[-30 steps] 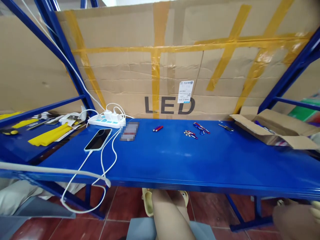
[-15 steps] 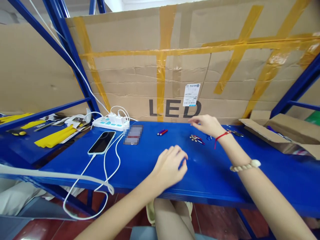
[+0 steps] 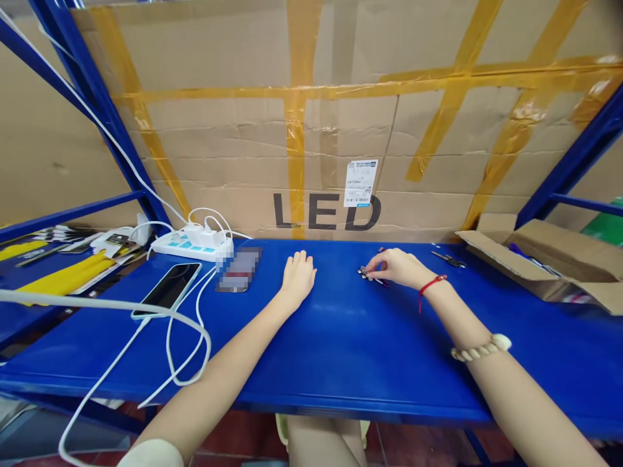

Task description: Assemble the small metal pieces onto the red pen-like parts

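Observation:
My left hand (image 3: 298, 280) lies palm down on the blue shelf, fingers stretched forward and slightly bent. It covers the spot where a small red and blue pair of sticks lay, so these are hidden. Over a small pile of silver metal pieces (image 3: 363, 272) is my right hand (image 3: 393, 267), thumb and forefinger pinched together at the pile. Bits of red and purple show beside its fingers; what sits inside the pinch is too small to make out. A dark metal clip or key-like piece (image 3: 448, 259) lies right of that hand.
A white power strip (image 3: 192, 245), a charging phone (image 3: 168, 290) and a second phone-like slab (image 3: 239, 269) are on the left, with loose white cables. An opened cardboard box (image 3: 535, 259) stands right. A large taped carton (image 3: 233, 149) backs the shelf.
My left hand has reached forward over the red and blue sticks. My right hand has come down onto the metal pile and closed its fingertips there. The view has shifted slightly right.

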The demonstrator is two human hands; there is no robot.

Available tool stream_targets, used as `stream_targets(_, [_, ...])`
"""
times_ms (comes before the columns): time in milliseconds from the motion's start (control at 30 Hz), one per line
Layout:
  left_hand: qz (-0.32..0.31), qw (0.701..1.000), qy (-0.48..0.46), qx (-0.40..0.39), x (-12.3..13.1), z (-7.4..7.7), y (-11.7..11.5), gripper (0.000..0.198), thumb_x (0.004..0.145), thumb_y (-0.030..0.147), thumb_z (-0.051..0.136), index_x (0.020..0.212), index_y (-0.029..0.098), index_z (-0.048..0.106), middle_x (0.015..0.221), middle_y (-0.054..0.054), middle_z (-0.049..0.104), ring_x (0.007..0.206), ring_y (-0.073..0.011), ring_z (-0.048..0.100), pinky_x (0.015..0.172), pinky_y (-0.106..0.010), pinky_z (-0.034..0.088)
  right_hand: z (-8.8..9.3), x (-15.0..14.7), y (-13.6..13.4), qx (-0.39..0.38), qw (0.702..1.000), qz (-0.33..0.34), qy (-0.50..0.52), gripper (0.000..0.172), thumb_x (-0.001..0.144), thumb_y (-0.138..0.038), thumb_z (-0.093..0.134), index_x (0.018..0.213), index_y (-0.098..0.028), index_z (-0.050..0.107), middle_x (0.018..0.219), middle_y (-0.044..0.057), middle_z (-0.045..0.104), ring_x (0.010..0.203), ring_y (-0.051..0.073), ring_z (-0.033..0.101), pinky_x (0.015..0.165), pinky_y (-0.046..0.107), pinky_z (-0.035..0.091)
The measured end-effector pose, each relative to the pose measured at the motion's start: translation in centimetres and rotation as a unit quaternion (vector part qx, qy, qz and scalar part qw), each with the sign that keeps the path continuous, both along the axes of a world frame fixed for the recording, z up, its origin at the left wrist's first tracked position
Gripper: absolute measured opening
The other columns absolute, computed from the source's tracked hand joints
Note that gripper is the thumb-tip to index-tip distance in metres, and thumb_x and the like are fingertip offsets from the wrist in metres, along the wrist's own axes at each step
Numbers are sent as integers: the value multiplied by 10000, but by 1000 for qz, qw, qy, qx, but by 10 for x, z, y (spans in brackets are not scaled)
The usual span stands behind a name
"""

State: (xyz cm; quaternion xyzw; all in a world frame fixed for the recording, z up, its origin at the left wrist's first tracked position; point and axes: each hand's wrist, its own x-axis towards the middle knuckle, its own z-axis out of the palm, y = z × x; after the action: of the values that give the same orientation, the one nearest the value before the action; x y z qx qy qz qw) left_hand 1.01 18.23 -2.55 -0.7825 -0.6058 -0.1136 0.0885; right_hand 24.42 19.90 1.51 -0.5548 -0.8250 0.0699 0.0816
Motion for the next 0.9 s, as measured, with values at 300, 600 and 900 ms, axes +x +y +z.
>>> stream_targets(300, [4,976,-207,-65,-3,-8,1,271,818,93,456,1061,80,574,1034,-145,511,1011,-254,475,882,-348,366,-5,-2,-4,-16,999,-21,-47,133,688,-317,631,808,-302,686,831,-55,663,767,134,604,582,210,404])
stream_targets(600, [3,902,-422,-97,12,2,-3,210,815,89,484,994,114,591,943,-69,616,800,-126,594,748,-220,463,-15,-1,-4,0,999,-42,-32,148,700,-253,614,823,-231,694,786,2,665,719,153,611,591,227,446])
stream_targets(900, [6,872,-487,-42,7,-12,3,156,825,114,451,979,139,444,804,-37,619,695,-130,583,685,-244,444,-16,-3,-3,-61,994,-37,85,133,675,-173,619,782,-125,681,693,32,660,539,105,592,552,180,492])
